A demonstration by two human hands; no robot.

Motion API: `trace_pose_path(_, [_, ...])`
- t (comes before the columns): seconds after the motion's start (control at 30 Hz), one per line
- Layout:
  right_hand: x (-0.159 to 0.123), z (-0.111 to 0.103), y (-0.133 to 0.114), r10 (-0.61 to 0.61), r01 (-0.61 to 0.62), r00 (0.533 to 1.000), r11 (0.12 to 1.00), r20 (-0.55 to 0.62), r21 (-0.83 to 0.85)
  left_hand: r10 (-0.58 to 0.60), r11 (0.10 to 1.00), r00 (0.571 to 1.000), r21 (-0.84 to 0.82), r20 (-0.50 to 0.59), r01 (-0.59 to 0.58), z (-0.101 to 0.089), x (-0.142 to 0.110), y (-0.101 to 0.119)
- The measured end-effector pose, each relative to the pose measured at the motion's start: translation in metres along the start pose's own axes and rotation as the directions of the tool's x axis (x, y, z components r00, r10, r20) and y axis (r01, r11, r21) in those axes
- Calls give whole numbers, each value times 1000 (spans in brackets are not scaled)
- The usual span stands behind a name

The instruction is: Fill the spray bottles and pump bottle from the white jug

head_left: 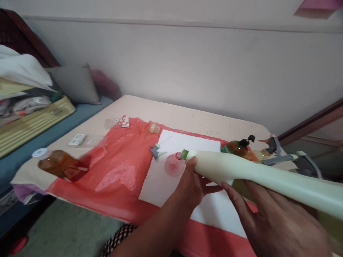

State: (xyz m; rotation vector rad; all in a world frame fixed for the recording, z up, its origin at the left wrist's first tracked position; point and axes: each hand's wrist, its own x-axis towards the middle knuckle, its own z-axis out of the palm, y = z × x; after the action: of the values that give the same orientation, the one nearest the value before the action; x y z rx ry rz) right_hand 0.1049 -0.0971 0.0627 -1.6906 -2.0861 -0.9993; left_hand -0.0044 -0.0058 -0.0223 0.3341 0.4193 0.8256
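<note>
The left hand (pixel 191 185) grasps the big bottle (pixel 227 164) just behind its neck, thumb pressed to the near side and the other fingers reaching beneath it, partly open. The right hand (pixel 281 217) supports it farther back, thumb parted from the fingers, which pass under the bottle; their tips are hidden. The pale green bottle is held over the white sheet (pixel 158 185), its long axis running from its neck at left to the lower right, where the picture cuts it off. Its green tip (pixel 184 154) points left, beside the upper rim of the pink container (pixel 174 166). A spray head (pixel 154 151) lies at the sheet's left edge, and a small clear cup (pixel 154 128) is beyond it. The red plastic (pixel 115 171) spreads under the sheet. An amber bottle (pixel 63 164) is at far left, and a dark-pump bottle (pixel 235 147) is behind the big bottle.
</note>
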Motion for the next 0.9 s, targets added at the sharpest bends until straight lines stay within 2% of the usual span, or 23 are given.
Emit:
trace_pose_path(0.37, [0,3,-3,35,-35,999,999,-3,19,-8,1000,1000,-10,20,9,-3,2,-2])
trace_pose_path(0.53, [3,1,-3,36,-36,998,999,-59,-2,-7,1000,1000,-1,27,7,-3,1,-1])
trace_pose_path(0.9, [1,1,-4,46,-46,999,999,-28,2,-8,999,999,-35,31,9,-5,4,-4])
